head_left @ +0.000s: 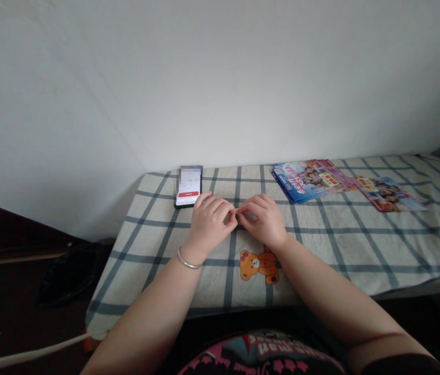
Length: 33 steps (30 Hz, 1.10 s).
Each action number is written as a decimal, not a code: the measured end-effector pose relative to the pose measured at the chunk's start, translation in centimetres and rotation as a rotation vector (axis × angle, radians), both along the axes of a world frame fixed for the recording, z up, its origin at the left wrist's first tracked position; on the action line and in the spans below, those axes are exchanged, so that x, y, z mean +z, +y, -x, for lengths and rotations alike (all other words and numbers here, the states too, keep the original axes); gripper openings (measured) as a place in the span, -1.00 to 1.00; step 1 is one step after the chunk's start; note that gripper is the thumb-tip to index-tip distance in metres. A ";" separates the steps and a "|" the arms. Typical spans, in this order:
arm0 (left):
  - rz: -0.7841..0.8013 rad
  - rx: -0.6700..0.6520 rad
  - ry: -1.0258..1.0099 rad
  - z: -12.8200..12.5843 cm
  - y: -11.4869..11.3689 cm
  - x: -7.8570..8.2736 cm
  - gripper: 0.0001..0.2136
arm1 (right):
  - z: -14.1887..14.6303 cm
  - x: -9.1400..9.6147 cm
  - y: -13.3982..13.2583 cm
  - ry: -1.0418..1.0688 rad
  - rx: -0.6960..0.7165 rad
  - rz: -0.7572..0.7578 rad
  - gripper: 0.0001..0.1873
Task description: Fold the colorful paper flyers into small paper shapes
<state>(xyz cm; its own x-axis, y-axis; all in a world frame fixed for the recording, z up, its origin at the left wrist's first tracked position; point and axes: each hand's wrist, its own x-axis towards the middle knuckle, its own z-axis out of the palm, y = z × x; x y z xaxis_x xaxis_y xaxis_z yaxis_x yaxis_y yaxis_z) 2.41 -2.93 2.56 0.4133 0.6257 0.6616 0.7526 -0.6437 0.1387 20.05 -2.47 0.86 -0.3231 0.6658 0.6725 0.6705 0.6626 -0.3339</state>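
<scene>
My left hand (211, 221) and my right hand (263, 220) meet fingertip to fingertip over the checked cloth (340, 245) of a low table. Both hands have their fingers curled in a pinch; whatever is between the fingertips is too small to name. A silver bangle (187, 261) circles my left wrist. A phone (188, 186) with a lit screen lies just beyond my left hand. An orange teddy bear print (259, 264) shows on the cloth under my right wrist.
A stack of colourful leaflets (309, 179) lies at the back right, with a single leaflet (388, 193) beside it. A white wall (220, 78) rises behind the table. A dark bag (69, 273) sits on the floor to the left.
</scene>
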 end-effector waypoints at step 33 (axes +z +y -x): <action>0.090 0.034 -0.030 2.9 1.6 0.0 -0.91 | -5.3 0.3 2.5 -0.033 -0.120 0.096 -0.93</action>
<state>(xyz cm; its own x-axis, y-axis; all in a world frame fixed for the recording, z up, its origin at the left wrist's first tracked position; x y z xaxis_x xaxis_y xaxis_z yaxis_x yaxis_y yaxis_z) -0.48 -1.29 2.54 0.3717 0.6964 0.6138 0.7685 -0.6018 0.2174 25.33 0.06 1.13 -0.2584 0.7617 0.5942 0.7544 0.5433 -0.3684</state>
